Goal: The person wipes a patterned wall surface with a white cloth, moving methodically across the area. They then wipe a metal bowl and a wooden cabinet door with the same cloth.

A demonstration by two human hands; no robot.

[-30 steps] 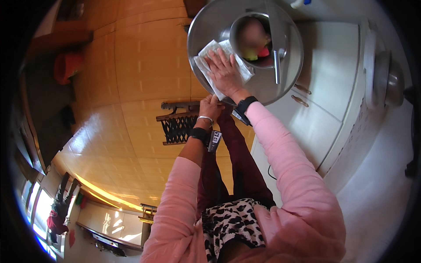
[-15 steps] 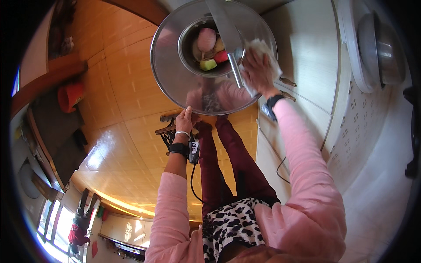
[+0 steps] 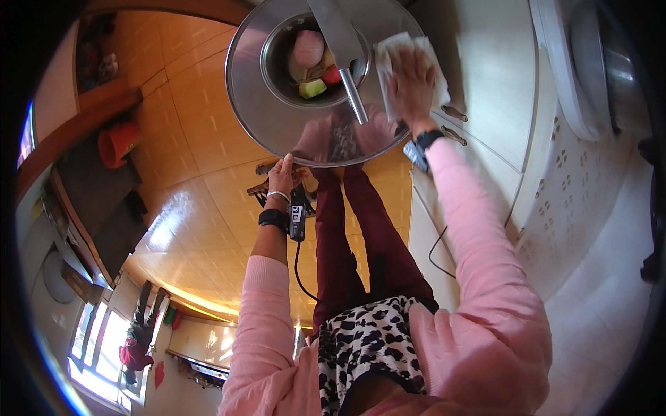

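Note:
A large round shiny metal tray [image 3: 243,90] lies ahead of me. My left hand [image 3: 281,177] pinches its near rim, thumb on top. At the tray's right edge, my right hand [image 3: 413,80] presses a white cloth [image 3: 387,87] down, fingers stretched over it; part of the cloth hangs past the rim. On the tray, a steel bowl [image 3: 269,69] holds a pink rounded piece of food [image 3: 309,48], a pale green chunk [image 3: 312,88] and a red chunk [image 3: 331,75]. Across the bowl's right side rests a broad-bladed knife [image 3: 336,31], its metal handle [image 3: 354,100] toward me.
Pale cabinet doors [image 3: 485,69] with handles stand close on the right. Metal basins [image 3: 624,69] sit at the far right. A small dark wooden stool [image 3: 260,187] is under the tray's near edge. Leftward are a red bucket [image 3: 118,144] and a dark table [image 3: 97,201]. Another person [image 3: 135,347] stands at the lower left.
My right hand has slid the cloth outward to the right, over the tray's rim. Tray, bowl and left hand appear slightly higher and further left in view. My left hand keeps its hold.

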